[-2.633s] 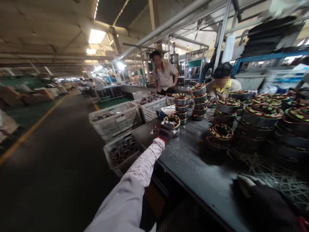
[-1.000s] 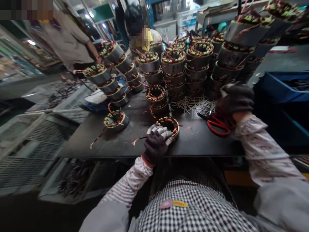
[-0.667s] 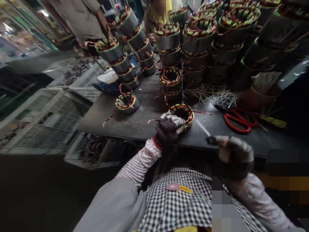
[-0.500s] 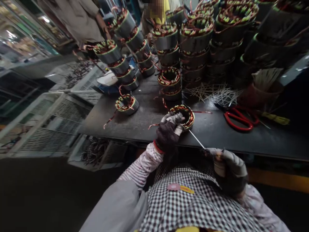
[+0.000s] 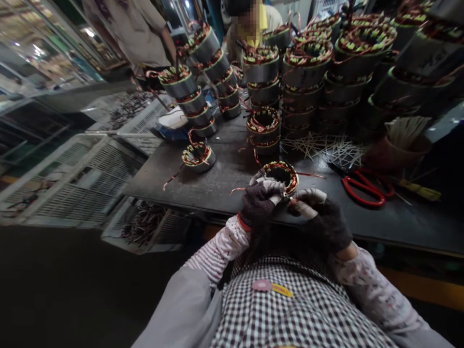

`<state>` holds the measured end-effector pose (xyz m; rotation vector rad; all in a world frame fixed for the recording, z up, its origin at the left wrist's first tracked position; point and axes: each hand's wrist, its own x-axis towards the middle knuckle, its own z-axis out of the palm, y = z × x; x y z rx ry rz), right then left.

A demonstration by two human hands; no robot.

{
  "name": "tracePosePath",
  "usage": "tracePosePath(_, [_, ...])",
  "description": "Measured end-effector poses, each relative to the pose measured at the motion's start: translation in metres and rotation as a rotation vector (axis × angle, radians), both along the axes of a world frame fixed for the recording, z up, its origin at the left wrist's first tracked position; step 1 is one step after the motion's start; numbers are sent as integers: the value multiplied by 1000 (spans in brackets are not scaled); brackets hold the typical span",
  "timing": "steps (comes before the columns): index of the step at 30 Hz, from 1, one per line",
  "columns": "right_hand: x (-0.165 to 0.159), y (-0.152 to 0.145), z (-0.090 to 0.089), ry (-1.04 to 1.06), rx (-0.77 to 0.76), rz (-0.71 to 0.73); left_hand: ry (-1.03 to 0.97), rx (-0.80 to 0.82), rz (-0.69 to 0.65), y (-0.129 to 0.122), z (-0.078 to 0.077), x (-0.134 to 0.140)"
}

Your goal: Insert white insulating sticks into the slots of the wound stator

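Observation:
A wound motor stator (image 5: 293,178), a ring with copper coils and pale-green slot edges, lies near the front edge of the bench. Copper leads stick out on both sides of it. My left hand (image 5: 260,199), in a dark glove with pale wrapped fingertips, is closed over its near left rim. Close against the near right rim is my right hand (image 5: 321,215), with thumb and forefinger pinched together. A short bit of white cord shows at these fingertips; the rest is hidden.
Stacked stators (image 5: 306,72) line the back, and a single stator (image 5: 198,157) sits left. Loose white strips (image 5: 322,147), red-handled scissors (image 5: 366,188) and a strip-filled cup (image 5: 384,152) are right. Plastic crates (image 5: 90,179) stand left. Two people are beyond the bench.
My right hand has moved up and left, from below the bench edge to the stator's rim. The white cord stretched between them no longer shows at length. My left hand stays on the stator.

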<state>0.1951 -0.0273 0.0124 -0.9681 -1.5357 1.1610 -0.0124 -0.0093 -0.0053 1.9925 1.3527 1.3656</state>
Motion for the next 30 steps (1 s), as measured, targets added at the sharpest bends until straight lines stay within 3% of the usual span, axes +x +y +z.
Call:
tracePosePath(3, [1, 6, 12, -180, 173, -26, 41, 12, 17, 0, 2, 0])
tracePosePath(6, [-2, 14, 10, -331, 295, -103, 62, -20, 35, -2, 6, 1])
tracePosePath(9, [-3, 18, 6, -427, 276, -116, 91, -44, 42, -2, 8, 0])
tracePosePath(14, [-1, 12, 7, -325, 311, -112, 75, 22, -8, -1, 6, 0])
tracePosePath(21, [-2, 11, 7, -355, 274, -109, 72, 24, 23, -2, 9, 1])
tracePosePath(26, [-3, 14, 8, -335, 337, -128, 67, 23, 26, -2, 10, 0])
tracePosePath(30, [-5, 16, 7, -341, 275, -120, 90, 15, 14, 0, 11, 0])
